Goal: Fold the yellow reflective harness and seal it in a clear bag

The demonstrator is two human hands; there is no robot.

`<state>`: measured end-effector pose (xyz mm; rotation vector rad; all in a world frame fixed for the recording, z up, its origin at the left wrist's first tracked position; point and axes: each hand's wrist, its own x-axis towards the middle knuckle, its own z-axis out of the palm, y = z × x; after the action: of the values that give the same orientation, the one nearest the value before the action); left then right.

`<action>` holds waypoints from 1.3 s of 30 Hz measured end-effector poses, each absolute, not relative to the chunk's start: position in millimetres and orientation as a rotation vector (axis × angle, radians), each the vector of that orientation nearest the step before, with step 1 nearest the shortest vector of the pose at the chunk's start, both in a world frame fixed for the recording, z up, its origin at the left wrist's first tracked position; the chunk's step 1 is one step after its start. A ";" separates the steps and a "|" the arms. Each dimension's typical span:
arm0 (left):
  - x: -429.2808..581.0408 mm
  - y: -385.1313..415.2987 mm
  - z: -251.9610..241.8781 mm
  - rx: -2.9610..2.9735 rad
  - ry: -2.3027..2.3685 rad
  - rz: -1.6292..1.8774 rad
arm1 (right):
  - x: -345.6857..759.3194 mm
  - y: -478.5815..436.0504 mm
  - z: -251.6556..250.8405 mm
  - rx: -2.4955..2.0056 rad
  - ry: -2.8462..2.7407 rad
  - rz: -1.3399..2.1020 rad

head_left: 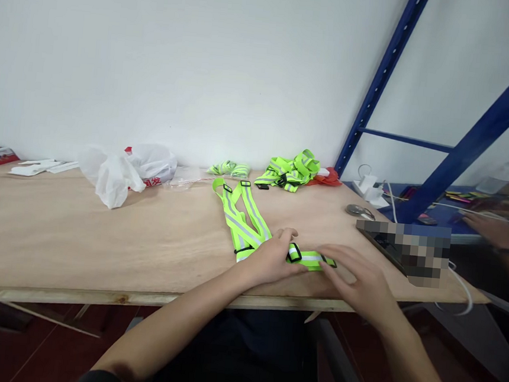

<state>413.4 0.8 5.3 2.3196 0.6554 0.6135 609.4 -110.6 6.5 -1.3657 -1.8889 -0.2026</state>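
Head view, person's left hand (275, 258) curled over lime reflective harness (256, 215) beside slide buckle (294, 253), right hand (365, 281) at right strap end (311, 259), both grips indeterminable.

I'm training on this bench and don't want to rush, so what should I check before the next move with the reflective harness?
1. Left hand on the harness, beside the black slider buckle: ok. Left hand, harness, buckle.
2. Right hand at the strap's right end: ok.
3. Firmness of the right hand's grip: cannot tell, blurred.
4. Straps laid out without overlap: not ok, they cross.
5. White plastic bag apart from the harness: ok.
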 end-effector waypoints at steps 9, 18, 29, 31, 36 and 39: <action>422.2 -6.2 6.6 2.597 0.701 0.497 | 658.7 -93.9 0.1 -1.713 -1.925 0.310; 435.6 -26.7 1.1 2.727 0.810 0.563 | 657.5 -94.0 17.8 -1.655 -2.091 0.341; 424.7 -45.2 -4.1 2.799 0.848 0.562 | 651.2 -98.9 35.0 -1.653 -1.829 0.486; 420.7 -44.3 -2.3 2.789 0.795 0.560 | 651.2 -98.0 32.5 -1.624 -1.739 0.529; 404.5 -46.5 -3.0 2.824 0.658 0.602 | 649.0 -94.8 23.5 -1.492 -1.558 0.649; 400.1 -50.8 -8.0 2.914 0.683 0.612 | 645.4 -95.3 20.7 -1.465 -1.522 0.687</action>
<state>400.1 -50.8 -8.0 2.9144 0.6833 0.6117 645.4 -95.3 20.7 -1.4646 -1.5220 0.6873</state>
